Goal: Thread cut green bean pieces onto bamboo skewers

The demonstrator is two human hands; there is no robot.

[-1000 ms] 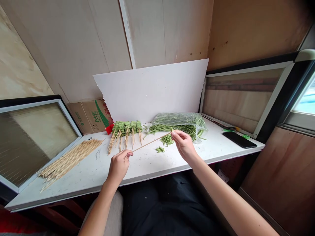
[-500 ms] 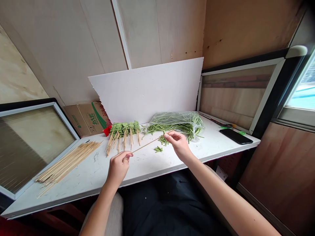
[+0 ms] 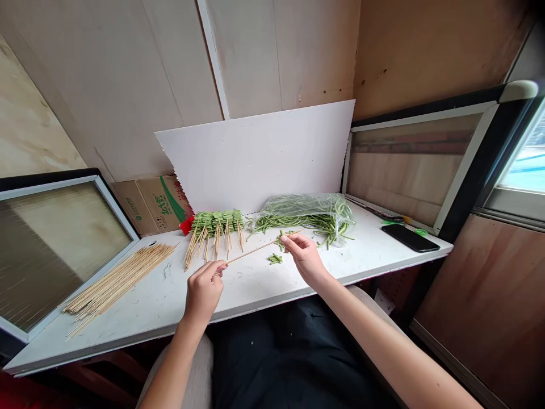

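Observation:
My left hand point(image 3: 205, 288) pinches the near end of a thin bamboo skewer point(image 3: 251, 251) that slants up to the right over the white table point(image 3: 255, 284). My right hand point(image 3: 303, 257) is closed in a pinch around the skewer's far part, holding a short green bean piece point(image 3: 281, 234) on it. Cut bean pieces point(image 3: 275, 259) lie just under the skewer. A clear bag of long green beans point(image 3: 307, 213) lies behind my right hand. Finished bean skewers point(image 3: 215, 227) are laid in a row to the left of the bag.
A pile of bare bamboo skewers point(image 3: 117, 281) lies at the table's left. A black phone point(image 3: 410, 237) and green-handled scissors point(image 3: 394, 220) rest at the right. A white board point(image 3: 259, 153) leans on the wall, a cardboard box point(image 3: 153, 203) beside it. Glass-fronted cabinets flank both sides.
My right hand has slid leftward and nearer along the skewer, away from the bag. My left hand has kept its hold on the skewer's end.

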